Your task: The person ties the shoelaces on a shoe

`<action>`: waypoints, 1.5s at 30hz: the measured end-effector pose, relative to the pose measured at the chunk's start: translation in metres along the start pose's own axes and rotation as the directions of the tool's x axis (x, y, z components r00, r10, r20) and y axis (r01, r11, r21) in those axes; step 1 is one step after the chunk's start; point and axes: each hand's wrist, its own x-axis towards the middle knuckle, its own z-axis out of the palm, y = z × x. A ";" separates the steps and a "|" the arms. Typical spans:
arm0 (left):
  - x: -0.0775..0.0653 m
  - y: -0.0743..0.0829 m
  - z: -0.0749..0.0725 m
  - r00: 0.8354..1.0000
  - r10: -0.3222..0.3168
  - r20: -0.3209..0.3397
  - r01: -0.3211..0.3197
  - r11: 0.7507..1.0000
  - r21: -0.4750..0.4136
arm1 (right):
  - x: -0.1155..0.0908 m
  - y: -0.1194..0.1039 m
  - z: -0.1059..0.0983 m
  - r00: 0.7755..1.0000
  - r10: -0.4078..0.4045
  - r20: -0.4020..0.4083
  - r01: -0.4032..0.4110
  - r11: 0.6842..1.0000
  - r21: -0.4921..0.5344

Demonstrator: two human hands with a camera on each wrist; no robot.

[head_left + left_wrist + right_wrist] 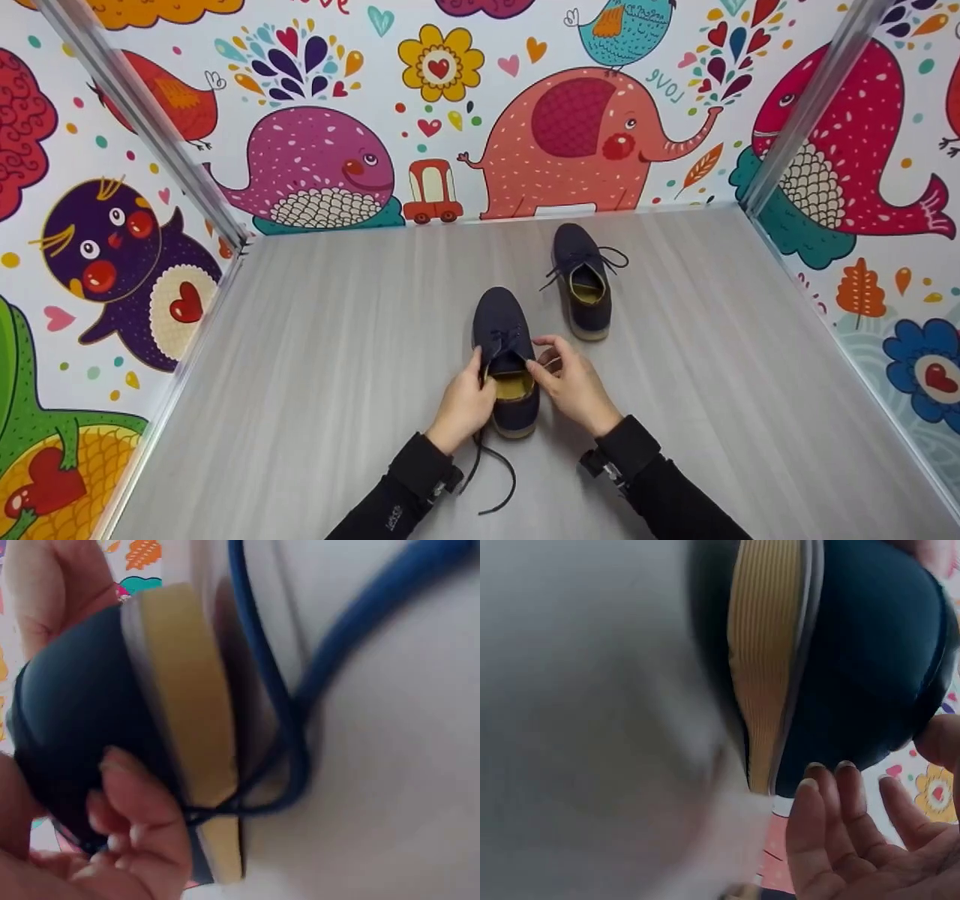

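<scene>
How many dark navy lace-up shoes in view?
2. Near shoe: between left hand and right hand. Far shoe: ahead, right, near the white elephant-print wall.

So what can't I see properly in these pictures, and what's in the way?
Head view: undersides of the near navy lace-up shoe and the far navy lace-up shoe, hidden against the floor.
Head view: the sleeve lettering, too small to read.
Left wrist view: the rest of the navy shoelace, cut off by the edges.
Right wrist view: a pinkish patch, too blurred to name.
</scene>
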 end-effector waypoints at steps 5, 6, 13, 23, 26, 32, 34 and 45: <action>0.000 0.001 -0.010 0.999 0.034 0.007 -0.034 0.994 0.104 | 0.002 -0.007 0.005 0.969 -0.243 -0.033 0.227 0.939 -0.256; 0.001 0.001 -0.013 0.999 0.039 -0.004 -0.038 0.992 0.118 | 0.003 -0.008 0.005 0.959 -0.282 -0.034 0.260 0.918 -0.299; 0.012 -0.002 -0.024 0.993 0.079 -0.090 -0.069 0.992 0.109 | 0.009 -0.011 0.008 0.909 -0.416 -0.013 0.368 0.818 -0.443; 0.021 -0.010 -0.032 0.995 0.092 0.048 -0.092 0.996 -0.002 | 0.021 -0.016 0.008 0.894 -0.447 0.026 0.387 0.742 -0.547; 0.022 -0.011 -0.035 0.989 0.085 0.121 -0.084 0.996 -0.006 | 0.023 -0.015 0.006 0.895 -0.445 0.002 0.375 0.751 -0.544; 0.018 -0.012 -0.043 0.970 0.078 0.230 -0.078 0.997 -0.011 | 0.028 -0.016 -0.001 0.945 -0.306 -0.115 0.246 0.898 -0.364; 0.017 -0.012 -0.047 0.964 0.075 0.257 -0.072 0.997 -0.021 | 0.031 -0.018 -0.005 0.964 -0.215 -0.158 0.173 0.954 -0.245; 0.005 -0.036 -0.097 0.952 0.098 0.290 -0.100 0.995 -0.009 | 0.041 -0.026 -0.069 0.937 0.246 -0.247 -0.133 0.908 0.398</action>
